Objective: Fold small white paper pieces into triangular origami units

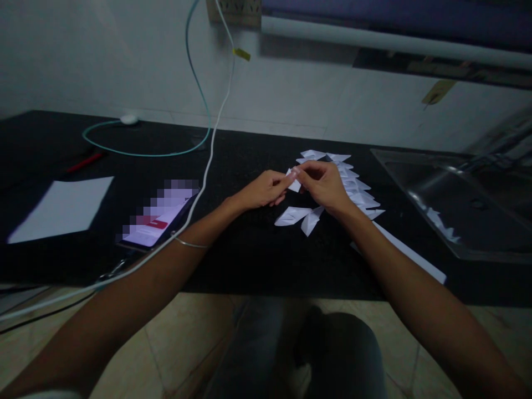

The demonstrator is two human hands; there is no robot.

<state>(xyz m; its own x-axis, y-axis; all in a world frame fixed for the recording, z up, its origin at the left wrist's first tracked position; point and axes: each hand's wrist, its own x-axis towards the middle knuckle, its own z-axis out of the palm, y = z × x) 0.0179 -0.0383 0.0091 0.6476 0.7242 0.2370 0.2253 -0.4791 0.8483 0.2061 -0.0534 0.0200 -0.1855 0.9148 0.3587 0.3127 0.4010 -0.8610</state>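
Between my two hands, above the dark countertop, is a small folded piece of white paper (295, 184). My left hand (268, 189) pinches its left side between thumb and fingers. From the right, my right hand (325, 182) grips its upper edge with thumb and fingertips. Just below my hands lie two folded paper pieces (293, 215), their points spread apart. Behind and beside my right hand runs a row of several folded paper pieces (358, 185), partly hidden by that hand and wrist.
A phone (155, 219) with a lit screen and a sheet of white paper (62, 208) lie at left. A white cable (213, 147) crosses over my left forearm. Under my right forearm rests a long white paper strip (411, 252). A metal sink (465, 208) is at right.
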